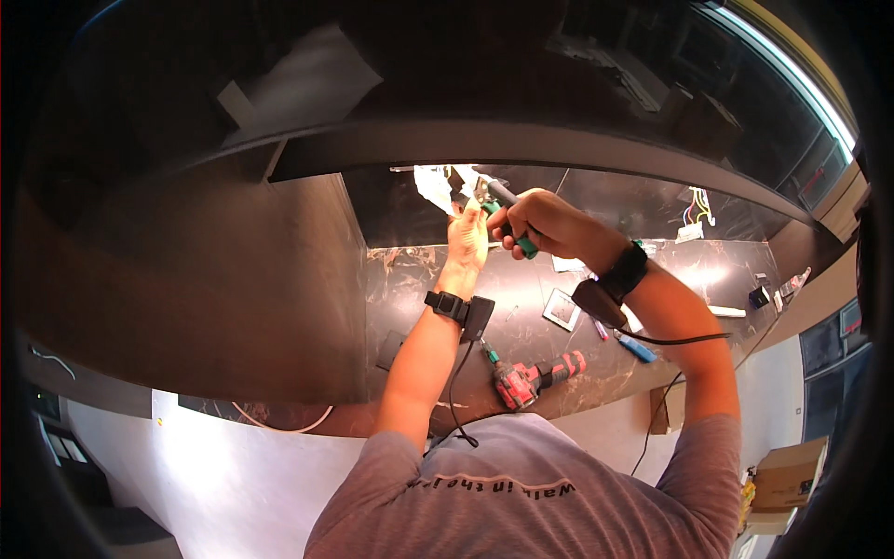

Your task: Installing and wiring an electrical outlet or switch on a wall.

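Note:
My right hand [549,224] is wrapped round the handles of green-and-dark pliers [523,243]. The jaws of the pliers reach the fingertips of my left hand [467,235], by the dark back wall. My left fingers are pinched together, and whatever they hold is too small and too brightly lit to make out. Right behind those fingertips, a crumpled white sheet [433,186] hangs against the wall, partly washed out by glare. Each wrist wears a black strap with a small box and a cable.
On the dark marbled counter lie a red-and-black power drill [521,384], a square white-framed plate [561,309] and a blue-handled tool [637,348]. Coloured wires [694,207] stick out of the wall at right. A dark cabinet [307,84] overhangs the work space; a dark panel [233,279] closes its left side.

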Available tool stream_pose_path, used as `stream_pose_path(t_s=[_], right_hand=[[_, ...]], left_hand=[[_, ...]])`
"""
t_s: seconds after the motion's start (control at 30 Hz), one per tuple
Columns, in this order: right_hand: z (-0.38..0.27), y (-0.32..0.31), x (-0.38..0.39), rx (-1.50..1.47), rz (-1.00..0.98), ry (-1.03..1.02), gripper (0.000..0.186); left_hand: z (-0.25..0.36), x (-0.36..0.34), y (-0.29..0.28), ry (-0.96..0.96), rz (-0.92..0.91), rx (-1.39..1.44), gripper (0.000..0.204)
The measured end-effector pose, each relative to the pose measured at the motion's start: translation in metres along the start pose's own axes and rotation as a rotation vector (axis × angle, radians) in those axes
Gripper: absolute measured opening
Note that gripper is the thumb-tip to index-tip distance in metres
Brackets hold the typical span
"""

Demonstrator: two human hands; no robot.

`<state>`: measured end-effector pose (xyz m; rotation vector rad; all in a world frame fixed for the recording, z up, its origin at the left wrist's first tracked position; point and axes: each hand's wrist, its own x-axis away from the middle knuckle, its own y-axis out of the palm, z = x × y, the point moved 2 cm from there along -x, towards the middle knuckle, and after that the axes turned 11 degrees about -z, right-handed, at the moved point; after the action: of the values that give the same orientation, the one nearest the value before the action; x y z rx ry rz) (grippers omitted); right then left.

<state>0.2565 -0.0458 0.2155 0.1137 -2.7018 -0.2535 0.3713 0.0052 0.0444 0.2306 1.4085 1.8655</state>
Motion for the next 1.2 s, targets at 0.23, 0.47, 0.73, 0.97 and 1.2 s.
stream_pose_path(t_s=[0.23,0.47,0.73,0.97,1.2], right_hand=[[0.015,-0.006,-0.009,-0.279,0.032,-0.119,0.032],[-0.002,-0.049,0.002,-0.375,-0.065,-0.032,0.034],[-0.017,-0.047,0.007,-0.345,-0.079,-0.003,0.031],[-0.019,-0.047,0.010,-0.333,-0.088,-0.027,0.032],[-0.007,-0.053,0.006,-0.274,-0.077,-0.014,0.029]], left_hand=[[0.015,-0.001,-0.008,0.053,-0.124,-0.191,0.034],[0.006,-0.009,-0.032,0.072,-0.076,-0.069,0.022],[0.007,-0.007,-0.027,0.079,-0.068,-0.086,0.033],[0.001,-0.009,-0.031,0.136,-0.112,-0.048,0.035],[0.001,-0.011,-0.043,0.143,-0.114,-0.093,0.033]])
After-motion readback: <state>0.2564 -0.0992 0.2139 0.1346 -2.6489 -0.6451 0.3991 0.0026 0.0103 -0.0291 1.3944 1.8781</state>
